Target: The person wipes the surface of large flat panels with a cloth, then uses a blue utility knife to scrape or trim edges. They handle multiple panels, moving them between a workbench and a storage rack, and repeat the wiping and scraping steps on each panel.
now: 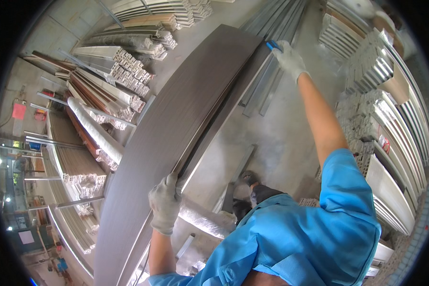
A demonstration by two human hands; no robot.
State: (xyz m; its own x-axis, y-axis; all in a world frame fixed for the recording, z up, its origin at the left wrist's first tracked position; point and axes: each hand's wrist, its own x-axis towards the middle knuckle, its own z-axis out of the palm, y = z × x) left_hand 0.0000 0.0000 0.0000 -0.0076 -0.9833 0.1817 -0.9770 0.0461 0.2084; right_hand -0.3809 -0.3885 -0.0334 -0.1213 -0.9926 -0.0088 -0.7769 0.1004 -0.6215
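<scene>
A long, wide, dark grey-brown panel (pixel 171 105) with a fine wood-like grain stretches from the near left to the far middle. Along its right side lies a narrower dark strip (pixel 231 102) with a pale edge, and a dark gap runs between the two. My left hand (pixel 165 204), in a whitish work glove, is closed on the near part of this strip's edge. At the strip's far end my gloved right hand (pixel 291 59) grips a small blue object (pixel 272 45), whose kind I cannot make out. My fingers partly cover it.
Bundled profiles (pixel 128 66) fill racks on the left, beside a plastic-wrapped roll (pixel 97 131). More stacked profiles (pixel 395 114) line the right. Long grey metal bars (pixel 276 28) lie on the floor beyond the panel. Another wrapped bundle (pixel 205 219) lies low, near my feet.
</scene>
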